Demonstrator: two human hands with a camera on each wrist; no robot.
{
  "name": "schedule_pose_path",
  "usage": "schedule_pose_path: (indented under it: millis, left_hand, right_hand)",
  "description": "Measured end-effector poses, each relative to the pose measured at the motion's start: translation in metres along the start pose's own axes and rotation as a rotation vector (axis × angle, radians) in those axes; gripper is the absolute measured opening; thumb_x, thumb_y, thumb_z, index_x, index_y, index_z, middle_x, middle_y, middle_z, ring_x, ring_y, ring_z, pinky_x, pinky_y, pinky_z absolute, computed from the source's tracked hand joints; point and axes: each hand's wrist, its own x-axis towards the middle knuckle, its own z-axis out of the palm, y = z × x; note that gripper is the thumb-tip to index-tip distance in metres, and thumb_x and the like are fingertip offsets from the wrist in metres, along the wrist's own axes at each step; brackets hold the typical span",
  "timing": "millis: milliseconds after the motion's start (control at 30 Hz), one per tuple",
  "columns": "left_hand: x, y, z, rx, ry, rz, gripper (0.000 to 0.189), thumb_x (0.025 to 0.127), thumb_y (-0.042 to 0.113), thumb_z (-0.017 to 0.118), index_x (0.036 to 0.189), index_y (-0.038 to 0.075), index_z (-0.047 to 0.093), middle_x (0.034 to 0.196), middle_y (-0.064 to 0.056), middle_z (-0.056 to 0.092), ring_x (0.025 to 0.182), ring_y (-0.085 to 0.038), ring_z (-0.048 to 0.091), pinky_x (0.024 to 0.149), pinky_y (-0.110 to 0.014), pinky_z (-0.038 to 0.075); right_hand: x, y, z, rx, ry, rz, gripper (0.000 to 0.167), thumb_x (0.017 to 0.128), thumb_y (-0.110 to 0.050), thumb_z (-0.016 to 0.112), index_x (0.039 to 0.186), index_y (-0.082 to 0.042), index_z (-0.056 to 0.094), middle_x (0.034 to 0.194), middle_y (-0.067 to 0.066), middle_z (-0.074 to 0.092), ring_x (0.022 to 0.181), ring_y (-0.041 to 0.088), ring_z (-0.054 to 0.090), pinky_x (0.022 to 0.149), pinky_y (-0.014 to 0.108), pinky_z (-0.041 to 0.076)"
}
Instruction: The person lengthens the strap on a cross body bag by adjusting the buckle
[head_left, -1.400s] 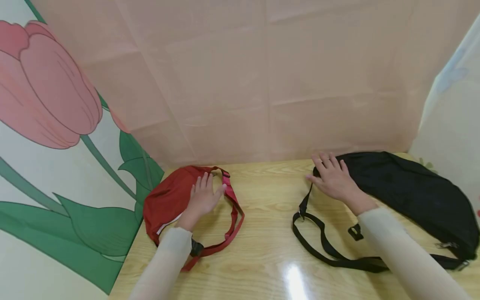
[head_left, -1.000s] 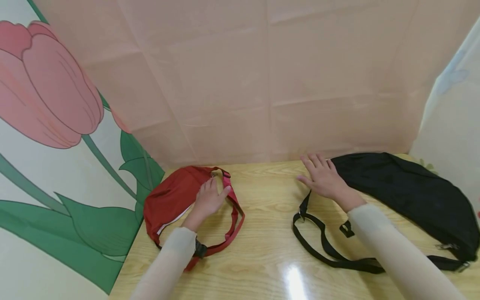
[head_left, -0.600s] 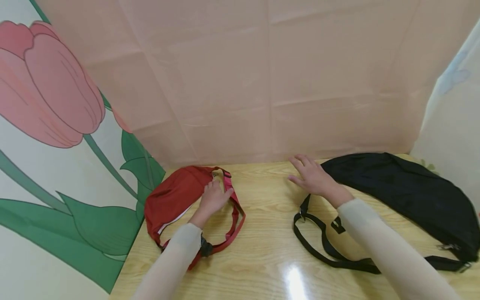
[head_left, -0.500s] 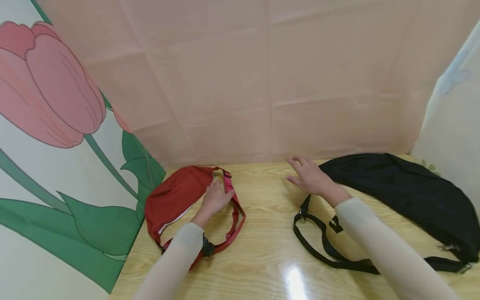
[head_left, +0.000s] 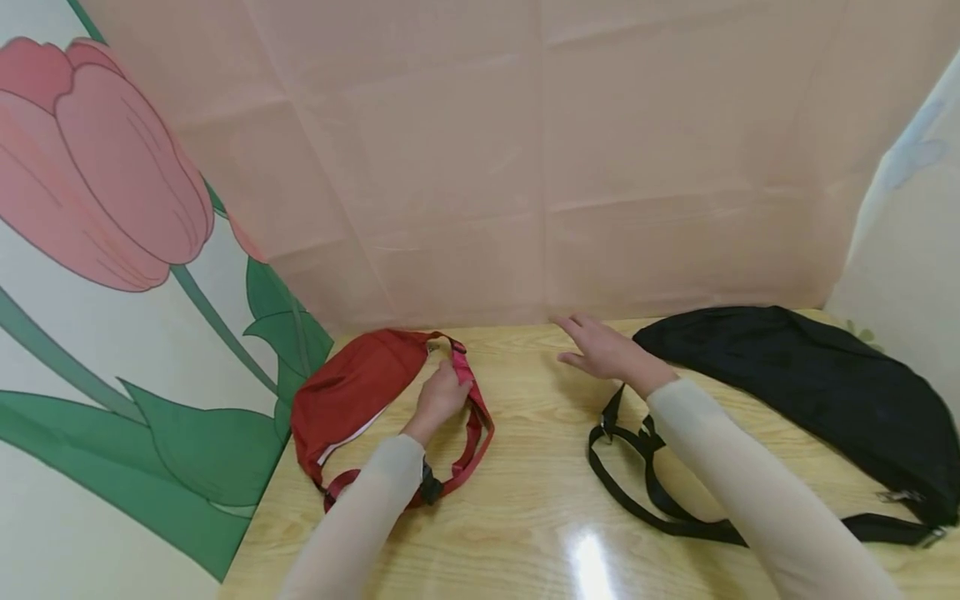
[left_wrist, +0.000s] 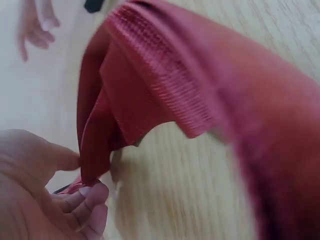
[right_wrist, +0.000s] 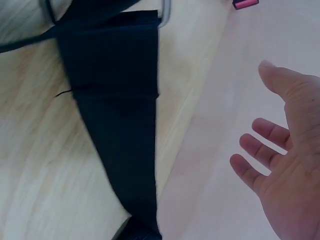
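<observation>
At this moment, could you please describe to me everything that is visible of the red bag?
The red bag looks like soft, creased fabric, with a white line along the edge nearer the left hand. Its rounded body lies at a slant on the left part of the wooden table. The red strap loops out to the right and carries a black buckle beside the sleeve. The left hand's thumb and fingers pinch this strap.

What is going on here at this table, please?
A person has two bags on a wooden table. The left hand pinches the red strap of the red bag, which lies on the table. The right hand holds nothing and is near the end of the black bag, whose black strap lies in a loose loop.
</observation>
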Motion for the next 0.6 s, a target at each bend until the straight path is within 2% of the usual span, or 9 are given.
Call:
schedule_pose_path:
  millis: [133,333,500,600]
  left_hand:
    - [0.0,0.006,0.002,0.084,-0.013,0.038,0.053,0.099,0.014,0.059,0.142,-0.011,0.041,0.12,-0.023,0.065,0.106,-0.037,0.065,0.09,-0.046,0.053]
    - [-0.012,0.019,0.001,0.15,-0.088,0.134,0.047,0.097,0.001,0.053,0.143,-0.006,0.044,0.129,-0.021,0.06,0.12,-0.034,0.059,0.1,-0.044,0.049]
    - [-0.026,0.025,0.002,0.162,-0.116,0.204,0.05,0.096,-0.003,0.055,0.145,-0.004,0.045,0.132,-0.021,0.059,0.119,-0.033,0.059,0.099,-0.044,0.049]
    - [-0.036,0.027,0.004,0.191,-0.124,0.274,0.046,0.095,-0.004,0.057,0.141,-0.002,0.049,0.125,-0.018,0.063,0.114,-0.029,0.062,0.095,-0.041,0.052]
  right_hand:
    - [0.012,-0.005,0.002,0.016,-0.047,-0.026,0.073,0.098,-0.023,0.069,0.157,-0.005,0.029,0.139,0.026,0.048,0.128,0.044,0.049,0.104,0.058,0.042]
    - [0.028,-0.024,0.004,-0.003,-0.1,-0.09,0.074,0.097,-0.021,0.071,0.158,-0.008,0.031,0.147,0.024,0.045,0.134,0.043,0.045,0.109,0.058,0.038]
    - [0.038,-0.043,0.006,-0.053,-0.157,-0.177,0.071,0.095,-0.014,0.073,0.156,-0.009,0.037,0.155,0.019,0.042,0.144,0.045,0.033,0.111,0.063,0.033]
    - [0.043,-0.053,0.01,-0.105,-0.184,-0.244,0.07,0.092,-0.009,0.074,0.154,-0.015,0.043,0.158,0.013,0.041,0.149,0.043,0.025,0.111,0.065,0.031]
